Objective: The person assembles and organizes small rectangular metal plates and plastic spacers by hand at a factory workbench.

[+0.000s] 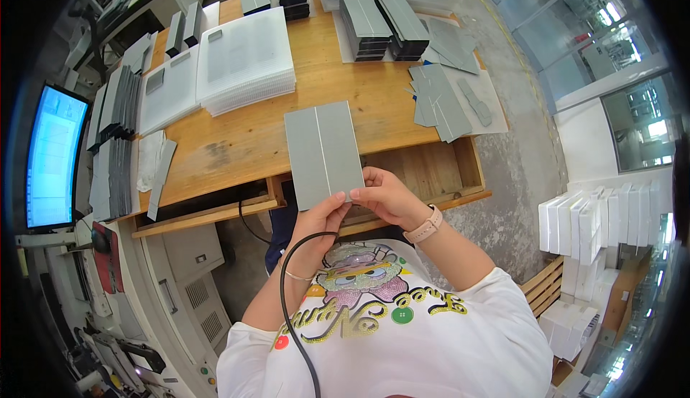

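You've got the grey board (323, 153) up in front of you, both hands pinching its near edge: your left hand (320, 218) grips the lower left corner with the thumb on top, and your right hand (388, 197) nips the lower right corner, fingers curled under. The board is lifted off the wooden surface (345, 103), tilted away from you, with a pale line running down its middle, so it reads as a folded or two-panel piece. It looks like you're at the checking or lining-up stage, holding it steady rather than putting it down. A black cable (291, 290) loops across your left wrist, so mind it doesn't snag as you shift. Ahead of you lie loose grey pieces (442, 103), two dark stacks (381, 24) further back, and a thick white stack of sheets (248, 53) to the left. Next move, I'd judge, calls for an even grip at both corners and a clear spot on the surface before you lower it.
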Demonstrator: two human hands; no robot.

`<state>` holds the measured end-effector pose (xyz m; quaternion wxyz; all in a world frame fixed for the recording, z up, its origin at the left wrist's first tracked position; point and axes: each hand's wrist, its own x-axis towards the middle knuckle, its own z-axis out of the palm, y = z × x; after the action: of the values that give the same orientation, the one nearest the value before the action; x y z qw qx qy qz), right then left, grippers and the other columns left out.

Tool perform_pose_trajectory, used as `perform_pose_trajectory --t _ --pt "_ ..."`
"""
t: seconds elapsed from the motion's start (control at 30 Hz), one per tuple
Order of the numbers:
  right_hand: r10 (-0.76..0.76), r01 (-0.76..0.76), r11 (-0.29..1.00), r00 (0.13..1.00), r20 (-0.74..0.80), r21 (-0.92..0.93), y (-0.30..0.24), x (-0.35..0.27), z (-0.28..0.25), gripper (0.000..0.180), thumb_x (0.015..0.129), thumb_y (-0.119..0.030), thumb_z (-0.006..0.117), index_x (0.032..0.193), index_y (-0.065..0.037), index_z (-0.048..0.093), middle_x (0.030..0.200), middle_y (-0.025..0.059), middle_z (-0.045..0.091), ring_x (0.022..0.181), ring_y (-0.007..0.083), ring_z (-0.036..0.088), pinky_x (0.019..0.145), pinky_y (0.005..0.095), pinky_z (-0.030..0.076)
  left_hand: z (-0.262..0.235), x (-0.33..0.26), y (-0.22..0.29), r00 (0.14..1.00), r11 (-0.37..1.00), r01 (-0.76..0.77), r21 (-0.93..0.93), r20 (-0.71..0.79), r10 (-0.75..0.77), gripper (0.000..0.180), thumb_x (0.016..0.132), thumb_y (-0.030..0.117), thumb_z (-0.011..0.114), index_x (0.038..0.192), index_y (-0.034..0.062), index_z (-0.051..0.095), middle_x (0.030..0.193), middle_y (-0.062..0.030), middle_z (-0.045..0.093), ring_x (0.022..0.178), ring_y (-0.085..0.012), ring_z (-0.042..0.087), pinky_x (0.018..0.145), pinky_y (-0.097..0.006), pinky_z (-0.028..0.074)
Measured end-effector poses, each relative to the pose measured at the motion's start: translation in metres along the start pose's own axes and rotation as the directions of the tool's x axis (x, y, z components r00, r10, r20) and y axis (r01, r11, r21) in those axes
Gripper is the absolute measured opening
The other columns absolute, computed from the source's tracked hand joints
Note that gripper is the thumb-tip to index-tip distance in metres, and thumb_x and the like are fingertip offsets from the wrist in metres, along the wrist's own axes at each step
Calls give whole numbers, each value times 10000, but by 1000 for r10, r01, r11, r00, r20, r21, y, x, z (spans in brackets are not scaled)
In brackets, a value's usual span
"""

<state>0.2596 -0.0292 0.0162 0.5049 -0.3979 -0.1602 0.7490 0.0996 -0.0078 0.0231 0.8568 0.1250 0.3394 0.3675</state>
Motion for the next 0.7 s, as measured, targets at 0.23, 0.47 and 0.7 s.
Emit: perform_pose_trajectory --t 0.23,0.47,0.7 --pt "-77 55 977 992 -100 -204 -3 -5 5 176 727 -13 642 858 1 526 813 96 588 721 149 576 628 254 485 1 1 -3 999 999 31 -16 -15 -31 360 773 -21 562 1119 -3 463 1066 -99 540 974 -199 537 856 -293 458" --pt "-86 86 996 996 3 -30 8 1 -4 203 727 10 638 886 3 511 856 82 585 767 145 586 699 251 494 2 -6 -3 999 997 -48 58 17 47 321 807 24 541 1120 18 468 1074 -72 533 988 -166 527 868 -273 445" --pt "-75 74 997 996 51 14 5 1 -4 193 737 12 624 895 -7 514 879 68 578 800 144 577 741 260 484 1 -1 -4 998 994 -67 90 22 65 263 819 54 551 1075 33 500 1033 -54 556 931 -137 537 845 -254 446"
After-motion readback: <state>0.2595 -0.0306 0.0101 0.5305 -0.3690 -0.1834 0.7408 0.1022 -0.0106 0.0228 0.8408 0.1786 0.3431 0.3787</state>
